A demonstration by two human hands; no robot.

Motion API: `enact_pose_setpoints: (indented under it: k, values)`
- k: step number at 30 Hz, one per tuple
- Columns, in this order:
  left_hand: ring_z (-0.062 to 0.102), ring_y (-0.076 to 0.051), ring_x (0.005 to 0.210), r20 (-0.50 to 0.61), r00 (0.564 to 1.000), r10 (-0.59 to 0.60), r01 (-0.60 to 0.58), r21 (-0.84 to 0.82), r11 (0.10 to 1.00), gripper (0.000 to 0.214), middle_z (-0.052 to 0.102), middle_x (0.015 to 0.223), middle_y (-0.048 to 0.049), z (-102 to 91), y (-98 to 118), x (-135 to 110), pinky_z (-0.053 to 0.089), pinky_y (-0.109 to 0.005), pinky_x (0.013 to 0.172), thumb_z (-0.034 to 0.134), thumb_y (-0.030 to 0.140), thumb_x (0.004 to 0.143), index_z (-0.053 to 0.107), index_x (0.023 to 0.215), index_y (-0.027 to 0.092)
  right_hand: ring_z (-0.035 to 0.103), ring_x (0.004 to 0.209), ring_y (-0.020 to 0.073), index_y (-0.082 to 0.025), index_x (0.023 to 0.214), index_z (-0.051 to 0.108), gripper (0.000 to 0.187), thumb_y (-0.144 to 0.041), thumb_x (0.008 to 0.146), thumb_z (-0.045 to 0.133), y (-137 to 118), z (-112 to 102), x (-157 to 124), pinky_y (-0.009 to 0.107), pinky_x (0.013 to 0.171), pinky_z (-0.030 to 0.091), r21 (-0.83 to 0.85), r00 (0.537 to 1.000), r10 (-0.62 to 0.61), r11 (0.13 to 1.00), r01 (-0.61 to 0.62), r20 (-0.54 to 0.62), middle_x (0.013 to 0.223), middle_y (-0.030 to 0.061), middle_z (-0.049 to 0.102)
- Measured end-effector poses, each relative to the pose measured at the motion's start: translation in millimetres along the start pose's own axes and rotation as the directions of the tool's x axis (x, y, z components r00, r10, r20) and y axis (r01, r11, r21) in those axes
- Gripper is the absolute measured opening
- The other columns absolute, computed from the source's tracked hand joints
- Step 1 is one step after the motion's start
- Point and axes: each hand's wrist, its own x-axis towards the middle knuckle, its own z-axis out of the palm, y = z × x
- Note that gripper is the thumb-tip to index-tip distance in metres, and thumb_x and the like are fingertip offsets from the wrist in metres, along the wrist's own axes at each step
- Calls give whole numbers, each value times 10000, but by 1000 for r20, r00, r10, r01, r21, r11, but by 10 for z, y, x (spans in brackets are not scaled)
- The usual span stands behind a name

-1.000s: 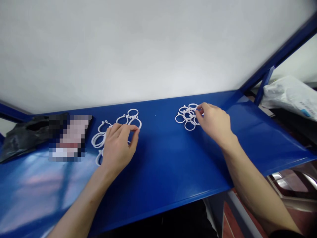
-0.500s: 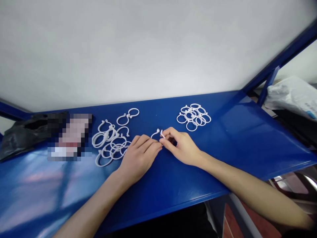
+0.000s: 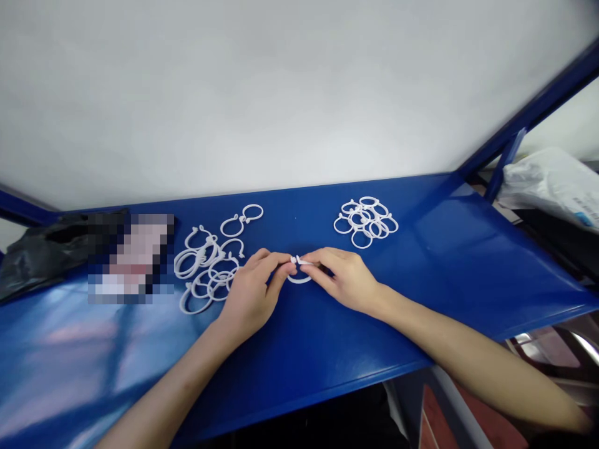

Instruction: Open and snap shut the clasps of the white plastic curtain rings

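Both hands meet over the middle of the blue shelf (image 3: 327, 337). My left hand (image 3: 250, 293) and my right hand (image 3: 341, 280) each pinch one end of a single white plastic ring (image 3: 298, 274), with its two ends close together between my fingertips. A loose spread of open white rings (image 3: 208, 265) lies just left of my left hand. A tighter pile of white rings (image 3: 365, 221) sits at the back, beyond my right hand.
A blurred-out object (image 3: 131, 259) and a black plastic bag (image 3: 42, 255) lie at the shelf's left end. A white wall rises behind. A blue frame post (image 3: 505, 156) and a white plastic bag (image 3: 552, 181) are at the right. The shelf's front edge drops off near me.
My right hand left the right pile and came to the centre. My left hand brought a ring from the left spread. Both hands now pinch that ring, turned so its ends face up.
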Motion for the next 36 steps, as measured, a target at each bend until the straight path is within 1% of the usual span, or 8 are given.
enact_pose_setpoints:
  k: [5, 13, 17, 22, 25, 28, 31, 36]
  values:
    - [656, -126, 742, -34, 999, -12, 11, -46, 999, 180, 698, 813, 7, 32, 57, -29, 521, -238, 704, 514, 196, 989, 663, 892, 219, 700, 825, 159, -170, 997, 654, 193, -257, 1043, 488, -3, 17, -11, 287, 747, 560, -103, 994, -113, 988, 113, 9, 964, 67, 758]
    - [616, -136, 696, -85, 986, 146, -145, 23, 989, 221, 678, 749, 3, 108, 32, -75, 502, -244, 656, 483, 92, 963, 625, 839, 208, 570, 661, 145, -154, 1000, 639, 260, -189, 1061, 389, -11, 6, -57, 278, 625, 468, -328, 961, -225, 906, 268, 163, 771, 39, 681]
    - [609, -140, 721, -84, 972, 218, -212, 79, 974, 173, 678, 770, -7, 76, -9, -29, 500, -253, 668, 503, 123, 976, 632, 885, 192, 598, 701, 154, -152, 996, 650, 246, -222, 1058, 423, -5, -2, -9, 278, 630, 491, -324, 965, -238, 909, 261, 109, 793, 48, 693]
    - [623, -224, 871, -55, 974, 220, -187, 360, 914, 157, 749, 925, -54, 3, -219, 69, 511, -370, 843, 558, 241, 976, 681, 1048, 174, 669, 860, 156, -187, 1061, 662, 169, -268, 1030, 517, 87, -87, 98, 289, 774, 556, -139, 982, -160, 980, 145, -103, 952, 56, 717]
    - [614, -285, 1033, -76, 989, 123, -72, 477, 876, 273, 740, 1090, -109, -38, -386, 104, 497, -434, 952, 545, 319, 983, 694, 1128, 142, 642, 757, 150, -191, 990, 682, 128, -248, 993, 568, 256, -297, 157, 292, 719, 543, -217, 968, -63, 976, 9, -244, 888, 45, 691]
    - [547, -342, 1230, -73, 997, 18, 23, 524, 851, 418, 668, 1302, -152, -51, -487, 119, 449, -503, 1056, 481, 400, 1003, 658, 1253, 116, 612, 709, 150, -184, 958, 704, 123, -235, 943, 594, 485, -593, 196, 320, 698, 529, -338, 918, 93, 912, -234, -385, 974, 74, 679]
    - [453, -353, 1371, -15, 998, -53, 53, 538, 841, 505, 559, 1457, -164, -28, -502, 123, 396, -534, 1120, 390, 409, 1024, 574, 1381, 102, 614, 799, 195, -175, 958, 738, 162, -224, 906, 593, 690, -830, 189, 362, 739, 518, -407, 848, 231, 797, -446, -476, 1023, 101, 667]
    - [397, -361, 1416, 44, 990, -136, 84, 593, 801, 556, 513, 1497, -179, -6, -478, 163, 372, -527, 1138, 361, 392, 1010, 512, 1433, 65, 580, 920, 264, -178, 899, 780, 200, -218, 888, 585, 842, -919, 122, 403, 763, 508, -501, 823, 379, 659, -562, -424, 996, 118, 680]
